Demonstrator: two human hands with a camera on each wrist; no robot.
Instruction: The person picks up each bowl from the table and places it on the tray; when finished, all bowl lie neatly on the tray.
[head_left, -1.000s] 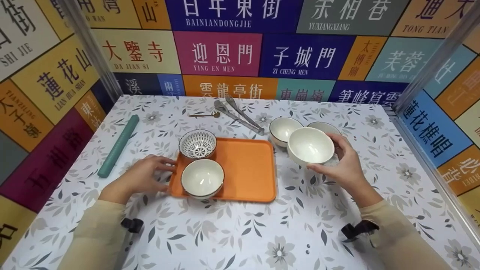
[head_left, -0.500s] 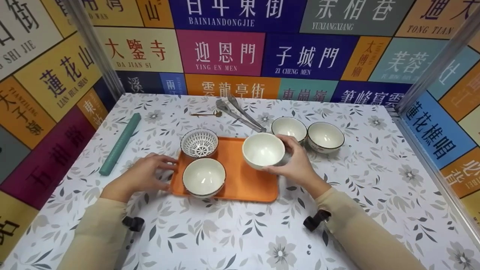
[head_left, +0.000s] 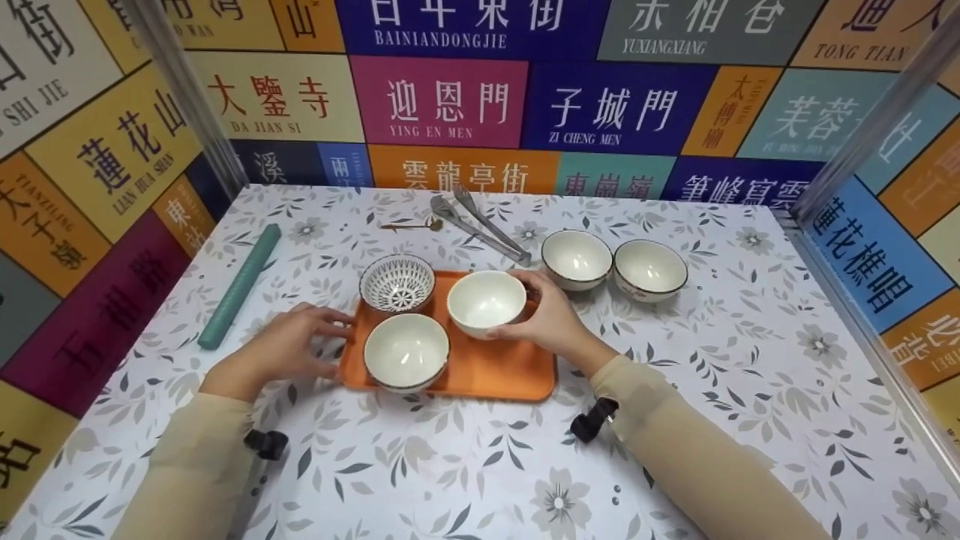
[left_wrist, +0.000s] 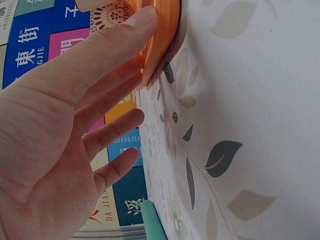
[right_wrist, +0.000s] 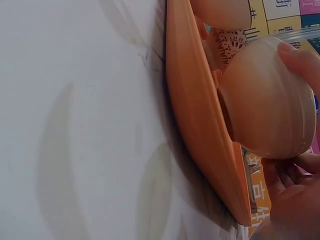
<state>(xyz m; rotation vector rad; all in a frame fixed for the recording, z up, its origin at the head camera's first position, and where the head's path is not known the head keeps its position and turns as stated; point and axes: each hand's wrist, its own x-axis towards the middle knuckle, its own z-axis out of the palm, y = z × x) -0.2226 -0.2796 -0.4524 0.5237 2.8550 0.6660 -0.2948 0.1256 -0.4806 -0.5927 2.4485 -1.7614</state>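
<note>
My right hand (head_left: 551,319) grips a plain white bowl (head_left: 486,300) by its right side, over the back middle of an orange tray (head_left: 502,379). In the right wrist view the bowl's foot (right_wrist: 227,112) is right at the tray's rim line, with thumb and fingers spread around the bowl's wall. A black-and-white patterned bowl (head_left: 397,285) sits at the tray's back left corner. In front of it stands a white bowl with a dark rim (head_left: 406,352). At the tray's left edge is my left hand (head_left: 296,345), fingers loosely extended, its thumb (left_wrist: 142,20) against the rim.
Two more dark-rimmed bowls, one nearer the tray (head_left: 576,259) and one farther right (head_left: 650,270), stand side by side behind the right hand. Metal tongs (head_left: 487,232) and a small gold spoon (head_left: 412,226) lie at the back. A green stick (head_left: 240,289) lies far left.
My right hand has carried the white bowl leftward from in front of the two right-hand bowls to over the tray, beside the patterned bowl. The left hand has stayed at the tray's edge.
</note>
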